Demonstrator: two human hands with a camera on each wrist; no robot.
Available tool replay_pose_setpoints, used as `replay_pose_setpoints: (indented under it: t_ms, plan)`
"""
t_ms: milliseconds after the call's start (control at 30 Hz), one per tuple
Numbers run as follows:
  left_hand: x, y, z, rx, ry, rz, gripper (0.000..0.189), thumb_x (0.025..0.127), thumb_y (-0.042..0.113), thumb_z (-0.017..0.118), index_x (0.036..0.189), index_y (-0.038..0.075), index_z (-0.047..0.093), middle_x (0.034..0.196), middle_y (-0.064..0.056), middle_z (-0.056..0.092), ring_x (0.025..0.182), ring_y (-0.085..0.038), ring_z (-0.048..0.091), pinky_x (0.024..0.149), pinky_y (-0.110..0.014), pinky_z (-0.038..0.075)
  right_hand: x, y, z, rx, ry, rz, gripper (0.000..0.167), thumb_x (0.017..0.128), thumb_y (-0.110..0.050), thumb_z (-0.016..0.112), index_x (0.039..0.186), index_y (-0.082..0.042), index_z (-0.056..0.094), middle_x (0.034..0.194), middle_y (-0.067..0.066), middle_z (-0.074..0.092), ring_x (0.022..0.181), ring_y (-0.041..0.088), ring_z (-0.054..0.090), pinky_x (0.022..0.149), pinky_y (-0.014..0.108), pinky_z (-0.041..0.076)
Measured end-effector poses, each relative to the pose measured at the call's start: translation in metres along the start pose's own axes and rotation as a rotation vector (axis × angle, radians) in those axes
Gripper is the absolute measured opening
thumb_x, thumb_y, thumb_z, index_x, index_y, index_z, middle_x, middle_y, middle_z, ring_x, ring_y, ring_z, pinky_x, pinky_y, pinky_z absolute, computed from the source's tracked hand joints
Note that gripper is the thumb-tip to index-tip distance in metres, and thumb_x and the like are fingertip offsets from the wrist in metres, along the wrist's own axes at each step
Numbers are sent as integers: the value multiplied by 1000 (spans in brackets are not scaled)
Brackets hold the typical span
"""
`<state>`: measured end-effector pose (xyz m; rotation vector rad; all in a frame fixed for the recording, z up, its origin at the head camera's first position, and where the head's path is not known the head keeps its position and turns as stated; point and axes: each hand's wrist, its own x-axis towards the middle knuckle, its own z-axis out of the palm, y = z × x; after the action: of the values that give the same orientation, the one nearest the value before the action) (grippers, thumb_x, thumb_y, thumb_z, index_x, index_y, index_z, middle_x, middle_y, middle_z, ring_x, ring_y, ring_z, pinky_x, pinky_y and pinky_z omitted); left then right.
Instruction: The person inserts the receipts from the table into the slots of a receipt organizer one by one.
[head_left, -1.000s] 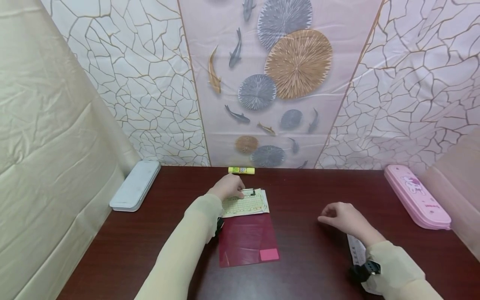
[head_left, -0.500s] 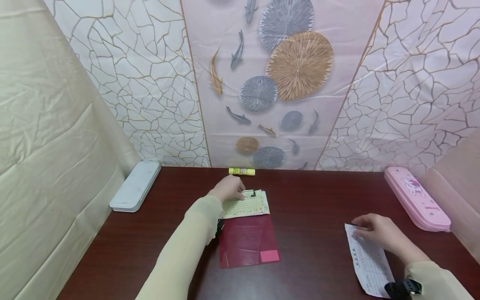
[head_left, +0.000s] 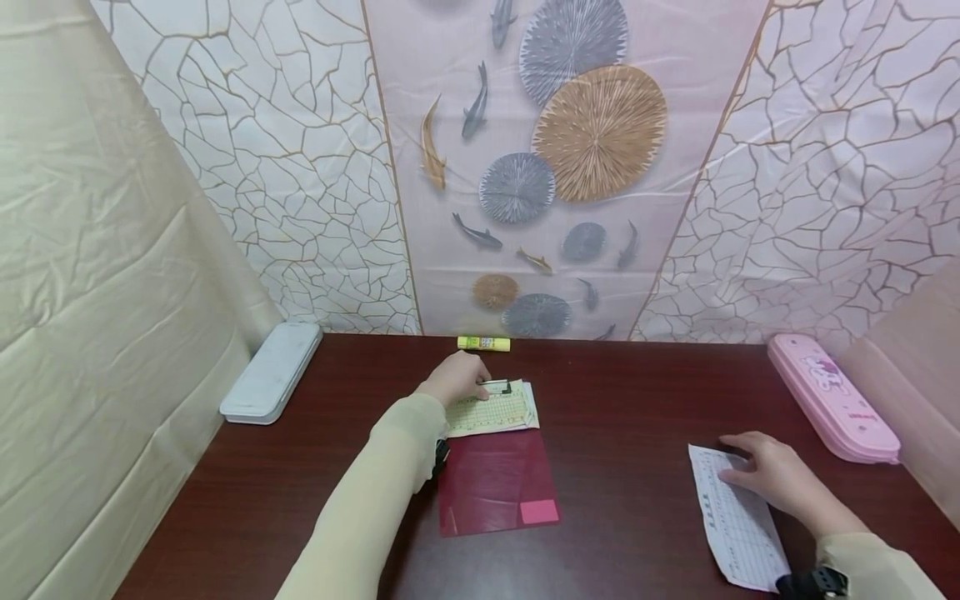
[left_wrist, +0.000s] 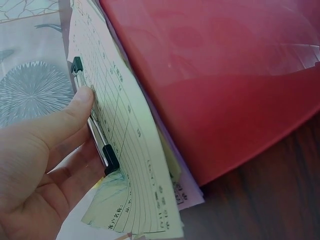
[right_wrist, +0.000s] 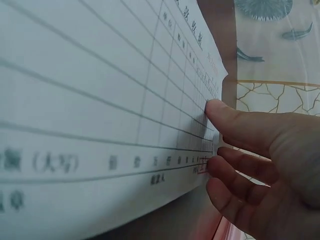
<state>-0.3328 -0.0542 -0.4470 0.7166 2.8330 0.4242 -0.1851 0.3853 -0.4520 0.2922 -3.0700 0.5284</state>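
Note:
My left hand (head_left: pixel 456 377) pinches a metal clip (left_wrist: pixel 110 159) with black ends, at the top of a stack of yellowish printed forms (head_left: pixel 498 412). In the left wrist view the thumb (left_wrist: pixel 82 100) lies on the clip's bar, with the other fingers partly hidden behind it. Under the forms lies a red translucent folder (head_left: pixel 487 483) with a pink label at its lower corner. To the right, a white printed form (head_left: pixel 738 521) lies on the table. My right hand (head_left: pixel 776 479) is at its far right edge, thumb over the print and fingers loosely bent.
A yellow glue stick (head_left: pixel 483 342) lies at the back edge of the dark table (head_left: pixel 607 400). On the left is a white case (head_left: pixel 272 375), and on the right a pink pencil case (head_left: pixel 834 398). Patterned cloth (head_left: pixel 517 267) hangs behind.
My right hand has moved right and back to the white form, uncovering it; over the last half second its fingers have spread apart. The left hand has stayed at the clip.

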Motion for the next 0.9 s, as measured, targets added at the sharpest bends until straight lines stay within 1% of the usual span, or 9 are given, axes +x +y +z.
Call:
replay_pose_setpoints:
  t_ms: [100,233,333,433,600,667,700,800,900]
  plan:
    - [0,0,1,-12,2,-4,30,81,20,75,109,11,73,110,-3,70,102,-15,65,84,-28,53,3,-1,-1,7,-33,24,55,70,-18,81,112,12,61,95,22,63,75,21,57,62,38,48]
    - [0,0,1,-7,7,-9,30,82,21,75,110,12,72,110,-3,70,102,-15,65,84,-28,53,6,-3,-2,11,-69,39,52,71,-19,81,110,10,63,87,13,61,75,21,55,63,39,48]
    - [0,0,1,-7,8,-9,30,82,21,75,110,12,72,110,-2,70,102,-15,64,84,-28,53,6,-4,-1,16,-66,35,40,71,-18,81,101,3,66,82,7,58,74,19,52,62,36,45]
    - [0,0,1,-20,5,-11,30,83,20,74,111,11,72,111,-3,69,103,-15,64,85,-28,53,6,-4,-1,19,-55,35,30,70,-17,81,91,-2,66,81,5,57,73,18,52,61,34,44]
    - [-2,0,0,-31,4,-11,30,83,19,74,112,11,71,112,-3,69,104,-16,64,85,-29,53,6,-5,-1,15,-46,37,27,70,-17,81,83,-4,62,80,5,60,74,20,54,63,39,46]
    - [-2,0,0,-33,6,-8,30,83,19,74,111,11,72,112,-4,69,104,-16,64,85,-29,53,6,-6,0,14,-43,35,26,70,-17,81,82,-5,61,78,4,61,72,19,54,63,38,46]
    - [-2,0,0,-33,8,-8,30,83,19,74,111,11,72,112,-4,69,104,-16,64,85,-29,53,5,-7,0,28,-53,42,24,71,-16,80,82,-5,62,77,3,61,70,18,54,60,36,46]
    - [-2,0,1,-41,9,-11,30,83,19,74,112,11,71,111,-3,69,103,-16,64,85,-29,53,5,-8,-2,74,-94,67,20,76,-17,77,85,-5,65,77,3,60,66,16,51,53,30,44]
    - [-2,0,0,-36,6,-15,31,83,20,74,112,11,71,111,-3,69,103,-16,64,85,-28,52,4,-10,-4,120,-142,91,19,80,-19,75,90,-5,68,79,4,61,67,16,51,52,26,42]
